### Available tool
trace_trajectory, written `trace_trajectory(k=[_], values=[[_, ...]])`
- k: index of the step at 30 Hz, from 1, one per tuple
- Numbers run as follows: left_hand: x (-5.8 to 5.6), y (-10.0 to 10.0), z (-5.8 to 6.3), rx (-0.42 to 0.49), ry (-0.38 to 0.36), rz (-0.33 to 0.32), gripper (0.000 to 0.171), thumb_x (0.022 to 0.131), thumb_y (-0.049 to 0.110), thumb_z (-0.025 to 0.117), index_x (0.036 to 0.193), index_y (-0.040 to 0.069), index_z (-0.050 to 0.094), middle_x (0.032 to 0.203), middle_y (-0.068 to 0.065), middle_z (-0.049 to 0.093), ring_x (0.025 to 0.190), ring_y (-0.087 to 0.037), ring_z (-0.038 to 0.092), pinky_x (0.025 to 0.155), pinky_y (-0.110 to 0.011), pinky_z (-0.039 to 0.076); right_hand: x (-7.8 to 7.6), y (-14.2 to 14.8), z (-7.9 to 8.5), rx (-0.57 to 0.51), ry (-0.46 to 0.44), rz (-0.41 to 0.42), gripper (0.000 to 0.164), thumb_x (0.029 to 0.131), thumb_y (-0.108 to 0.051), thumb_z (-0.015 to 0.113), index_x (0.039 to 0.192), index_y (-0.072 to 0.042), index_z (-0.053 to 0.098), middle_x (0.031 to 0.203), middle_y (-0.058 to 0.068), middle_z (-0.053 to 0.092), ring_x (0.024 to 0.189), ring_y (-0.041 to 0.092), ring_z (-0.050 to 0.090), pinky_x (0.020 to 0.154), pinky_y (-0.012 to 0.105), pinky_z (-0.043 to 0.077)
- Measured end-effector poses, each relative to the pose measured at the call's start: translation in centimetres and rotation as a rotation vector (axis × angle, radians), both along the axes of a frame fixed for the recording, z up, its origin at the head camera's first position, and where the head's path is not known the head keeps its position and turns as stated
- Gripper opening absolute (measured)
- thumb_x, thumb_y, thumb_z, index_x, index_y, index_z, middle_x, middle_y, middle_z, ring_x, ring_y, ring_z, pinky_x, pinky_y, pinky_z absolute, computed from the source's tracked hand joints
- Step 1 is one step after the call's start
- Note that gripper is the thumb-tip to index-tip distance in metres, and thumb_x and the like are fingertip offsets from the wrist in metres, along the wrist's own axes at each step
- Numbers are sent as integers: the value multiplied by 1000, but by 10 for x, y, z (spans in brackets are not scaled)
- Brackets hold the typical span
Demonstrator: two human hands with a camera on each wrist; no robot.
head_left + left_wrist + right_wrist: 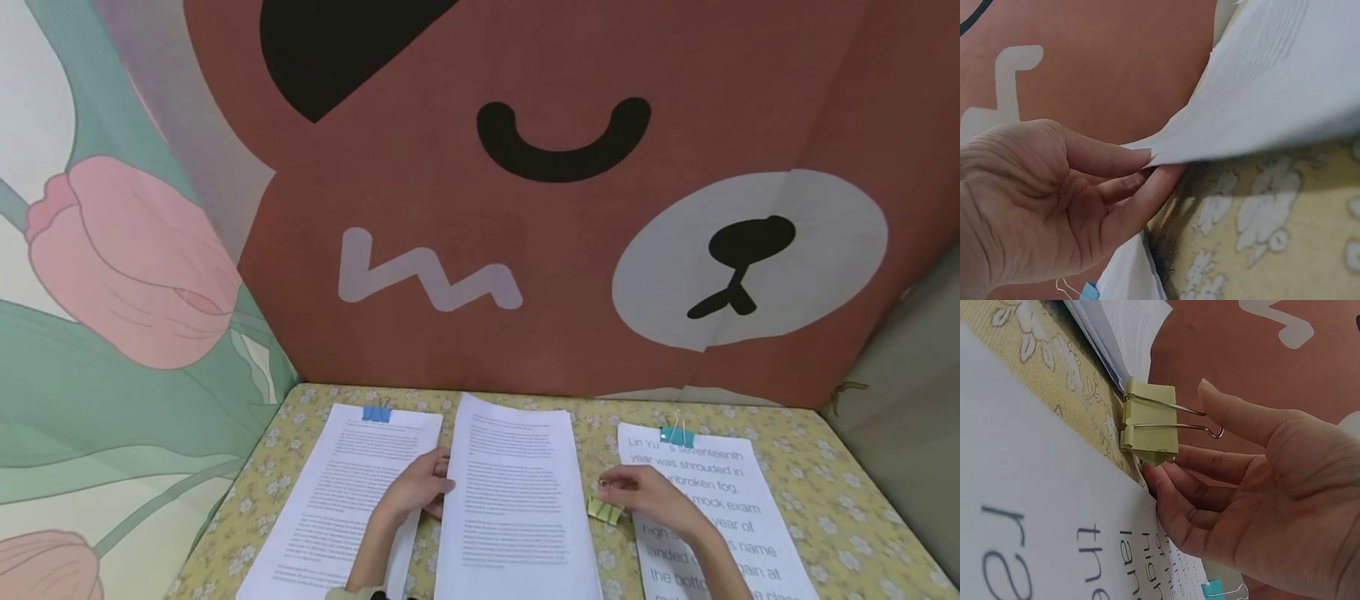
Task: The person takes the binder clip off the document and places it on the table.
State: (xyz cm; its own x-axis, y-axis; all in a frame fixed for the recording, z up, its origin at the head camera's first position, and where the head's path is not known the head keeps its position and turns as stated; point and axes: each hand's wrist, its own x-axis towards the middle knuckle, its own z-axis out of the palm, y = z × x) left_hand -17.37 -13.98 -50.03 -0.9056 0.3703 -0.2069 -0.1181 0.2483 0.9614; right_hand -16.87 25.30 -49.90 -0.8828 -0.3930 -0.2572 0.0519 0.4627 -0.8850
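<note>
My left hand [411, 490] pinches the left edge of the middle stack of printed paper [513, 500], thumb on top and fingers beneath. That edge of the paper [1254, 106] is lifted off the cloth in the left wrist view. To the right, my right hand [651, 497] holds a yellow-green binder clip [604, 511] beside the stack's right edge. In the right wrist view the thumb is at the wire handle of the clip [1152, 419], with the other fingers below and behind it. The clip's mouth faces the middle stack, and its far handle is mostly hidden.
On the left lies a printed stack [322, 492] with a blue binder clip [377, 413] at its top. A large-print stack [750, 517] with a teal binder clip [677, 437] lies on the right, partly under my right forearm. A floral yellow cloth [862, 517] covers the table; a bear-printed curtain [570, 333] stands behind.
</note>
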Motion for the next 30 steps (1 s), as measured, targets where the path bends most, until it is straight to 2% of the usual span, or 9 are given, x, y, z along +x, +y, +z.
trace_trajectory(k=[8, 19, 30], values=[[-2, 1, -6, -94, 6, 51, 50, 93, -6, 60, 143, -6, 51, 89, -10, 62, 67, -18, 67, 48, -28, 55, 0, -1, 0, -18, -3, -4, 50, 100, -24, 68, 129, 16, 60, 104, 9, 71, 90, 24, 65, 70, 34, 56], [-4, 2, -9, -114, -3, 64, 52, 93, -5, 60, 144, -7, 50, 92, -10, 61, 72, -19, 68, 52, -32, 58, 0, 0, -1, -33, -13, -1, 50, 100, -24, 68, 129, 16, 60, 104, 9, 72, 93, 24, 66, 72, 35, 57], [-2, 3, -7, -125, 4, 83, 52, 93, -6, 61, 144, -7, 51, 87, -7, 51, 72, -18, 61, 50, -30, 56, 0, 0, -1, -35, -6, 1, 50, 100, -24, 68, 129, 16, 60, 104, 9, 71, 93, 24, 66, 72, 34, 57]])
